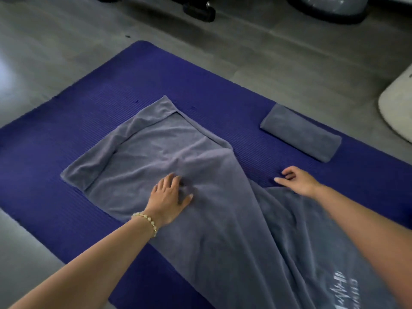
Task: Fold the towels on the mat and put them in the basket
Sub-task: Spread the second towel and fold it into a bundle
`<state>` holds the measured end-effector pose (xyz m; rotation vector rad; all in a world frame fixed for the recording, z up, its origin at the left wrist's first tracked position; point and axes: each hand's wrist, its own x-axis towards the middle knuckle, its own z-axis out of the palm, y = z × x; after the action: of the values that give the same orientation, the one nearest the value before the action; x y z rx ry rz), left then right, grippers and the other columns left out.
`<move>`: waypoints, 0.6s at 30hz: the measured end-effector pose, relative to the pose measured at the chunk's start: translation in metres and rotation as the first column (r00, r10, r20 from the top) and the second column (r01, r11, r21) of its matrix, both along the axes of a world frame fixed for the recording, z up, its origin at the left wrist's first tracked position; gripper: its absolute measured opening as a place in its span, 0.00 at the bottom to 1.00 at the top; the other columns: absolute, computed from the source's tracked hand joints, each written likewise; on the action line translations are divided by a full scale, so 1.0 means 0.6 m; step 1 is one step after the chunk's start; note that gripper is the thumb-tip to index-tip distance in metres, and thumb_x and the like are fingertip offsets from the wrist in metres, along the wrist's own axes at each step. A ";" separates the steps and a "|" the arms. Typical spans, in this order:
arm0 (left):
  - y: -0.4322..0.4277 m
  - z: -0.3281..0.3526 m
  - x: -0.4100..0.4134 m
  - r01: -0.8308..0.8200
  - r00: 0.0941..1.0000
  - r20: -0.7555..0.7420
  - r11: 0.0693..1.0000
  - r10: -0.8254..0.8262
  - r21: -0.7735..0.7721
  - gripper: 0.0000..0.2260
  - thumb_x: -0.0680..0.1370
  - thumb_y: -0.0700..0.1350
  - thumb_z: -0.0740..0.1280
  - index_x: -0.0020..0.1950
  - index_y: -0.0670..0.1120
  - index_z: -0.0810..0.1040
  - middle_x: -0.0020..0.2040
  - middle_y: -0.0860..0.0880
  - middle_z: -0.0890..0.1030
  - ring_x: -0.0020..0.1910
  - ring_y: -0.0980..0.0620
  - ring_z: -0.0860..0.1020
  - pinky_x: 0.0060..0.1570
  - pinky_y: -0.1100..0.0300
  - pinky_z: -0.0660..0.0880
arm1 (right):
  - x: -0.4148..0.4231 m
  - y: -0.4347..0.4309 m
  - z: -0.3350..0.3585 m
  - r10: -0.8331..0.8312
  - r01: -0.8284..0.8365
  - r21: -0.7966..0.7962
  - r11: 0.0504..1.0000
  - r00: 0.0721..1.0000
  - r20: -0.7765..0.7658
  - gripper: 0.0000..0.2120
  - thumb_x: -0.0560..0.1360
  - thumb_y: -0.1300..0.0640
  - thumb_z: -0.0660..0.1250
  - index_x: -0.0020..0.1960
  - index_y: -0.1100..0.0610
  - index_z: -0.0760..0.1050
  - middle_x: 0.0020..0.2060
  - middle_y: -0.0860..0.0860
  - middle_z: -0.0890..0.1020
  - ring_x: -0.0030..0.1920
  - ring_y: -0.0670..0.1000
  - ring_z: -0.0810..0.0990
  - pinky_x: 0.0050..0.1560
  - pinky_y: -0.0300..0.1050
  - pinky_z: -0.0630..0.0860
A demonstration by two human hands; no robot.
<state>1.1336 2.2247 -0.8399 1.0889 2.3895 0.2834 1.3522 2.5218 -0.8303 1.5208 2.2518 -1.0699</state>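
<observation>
one purple mat [66,134] lies on grey floor [245,52] under a spread towel [167,148].

Grey tile floor [267,52]; black object [199,10] top; grey round base [330,5] top rt.

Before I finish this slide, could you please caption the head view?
Left hand rests on a spread grey towel on the purple mat; right hand open beside it, a folded towel beyond.
</observation>
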 end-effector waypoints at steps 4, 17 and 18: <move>0.121 0.016 0.102 0.262 0.965 -0.031 0.958 -0.261 0.113 0.36 0.74 0.68 0.45 0.76 0.49 0.60 0.76 0.51 0.61 0.74 0.49 0.59 0.71 0.57 0.54 | 0.125 -0.005 -0.019 0.089 -0.102 0.088 0.991 0.986 0.139 0.24 0.71 0.42 0.71 0.60 0.55 0.74 0.52 0.51 0.74 0.58 0.54 0.75 0.60 0.48 0.71; 0.293 -0.006 0.215 0.356 0.930 0.139 0.929 -0.341 -0.102 0.22 0.82 0.55 0.55 0.73 0.48 0.65 0.69 0.47 0.68 0.66 0.45 0.70 0.65 0.51 0.68 | 0.235 0.032 -0.039 0.121 -0.128 0.123 0.984 0.991 0.060 0.16 0.75 0.40 0.64 0.36 0.49 0.71 0.37 0.46 0.77 0.43 0.50 0.75 0.46 0.45 0.68; 0.298 -0.009 0.214 0.338 0.934 0.150 0.937 -0.323 -0.091 0.20 0.81 0.55 0.58 0.70 0.47 0.69 0.65 0.48 0.71 0.63 0.46 0.72 0.62 0.52 0.70 | 0.254 0.040 -0.041 0.089 -0.090 0.119 0.989 0.996 0.013 0.15 0.75 0.41 0.66 0.35 0.50 0.71 0.35 0.46 0.77 0.41 0.50 0.76 0.46 0.44 0.67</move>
<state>1.2618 2.4034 -0.8455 1.3488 2.0355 0.0949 1.5046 2.5456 -0.8552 1.4494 2.3935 -0.9182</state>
